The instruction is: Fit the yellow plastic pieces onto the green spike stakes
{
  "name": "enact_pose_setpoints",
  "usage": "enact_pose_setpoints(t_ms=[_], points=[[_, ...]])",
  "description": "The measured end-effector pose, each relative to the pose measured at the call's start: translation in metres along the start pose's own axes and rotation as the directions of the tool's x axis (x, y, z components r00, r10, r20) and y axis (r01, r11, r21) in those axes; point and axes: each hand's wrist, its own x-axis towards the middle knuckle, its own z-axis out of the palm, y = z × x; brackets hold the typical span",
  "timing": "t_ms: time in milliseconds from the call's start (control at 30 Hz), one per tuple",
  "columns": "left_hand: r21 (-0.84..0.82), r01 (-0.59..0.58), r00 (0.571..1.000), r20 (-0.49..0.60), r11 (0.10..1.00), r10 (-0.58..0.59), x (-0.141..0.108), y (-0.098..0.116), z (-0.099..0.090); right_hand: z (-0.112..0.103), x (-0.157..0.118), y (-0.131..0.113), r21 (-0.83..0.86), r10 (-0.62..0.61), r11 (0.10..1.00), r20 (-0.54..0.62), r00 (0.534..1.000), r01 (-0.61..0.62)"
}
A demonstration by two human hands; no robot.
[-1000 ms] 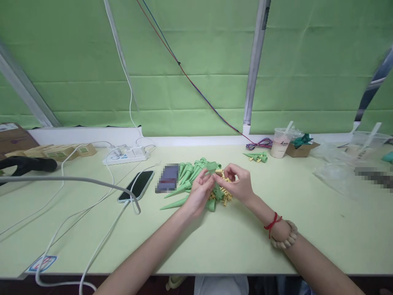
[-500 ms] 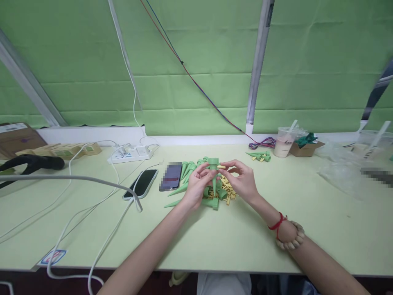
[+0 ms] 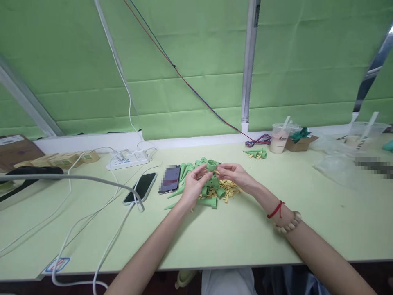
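My left hand (image 3: 196, 182) is closed on a green plastic watering spike (image 3: 211, 165), its hollow round cup facing up and tilted toward me. The fingers of my right hand (image 3: 238, 177) are pinched against the right side of that cup. A bit of a small yellow peg (image 3: 217, 172) shows at those fingertips; most of it is hidden. Beneath my hands lie more green spikes (image 3: 210, 202), some partly covered by my fingers. A heap of yellow pegs (image 3: 227, 189) lies under my right hand.
Left of the heap lie two phones, a dark one (image 3: 170, 179) and a pale-edged one (image 3: 144, 187). White cables (image 3: 116, 223) loop across the left side near a power strip (image 3: 129, 159). A drink cup (image 3: 279, 138), a small box (image 3: 301, 143) and plastic bags (image 3: 334, 166) stand right.
The spike's cup has tipped toward me, so its opening now shows. My right hand has moved in against the cup with the yellow peg, which is now mostly hidden. The view has shifted slightly.
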Motion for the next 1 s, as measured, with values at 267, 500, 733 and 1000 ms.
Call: enact_pose_setpoints(t_ms=[267, 500, 733, 1000], points=[[0.230, -0.238, 0.963, 0.178, 0.944, 0.200, 0.002, 0.003, -0.008, -0.003, -0.001, 0.006, 0.135, 0.237, 0.955, 0.179, 0.955, -0.263], [0.300, -0.218, 0.976, 0.085, 0.929, 0.201, 0.003, -0.004, -0.005, 0.008, 0.001, 0.023, -0.194, -0.070, 0.980, -0.176, 0.982, 0.035], [0.185, -0.172, 0.984, -0.005, 0.968, 0.176, 0.006, -0.009, -0.006, 0.023, -0.007, 0.022, -0.488, -0.467, 0.810, -0.205, 0.860, 0.324], [0.113, -0.138, 0.990, 0.005, 0.984, 0.138, 0.008, -0.001, -0.011, 0.026, -0.005, 0.018, 0.269, 0.202, 0.939, 0.069, 0.977, -0.213]])
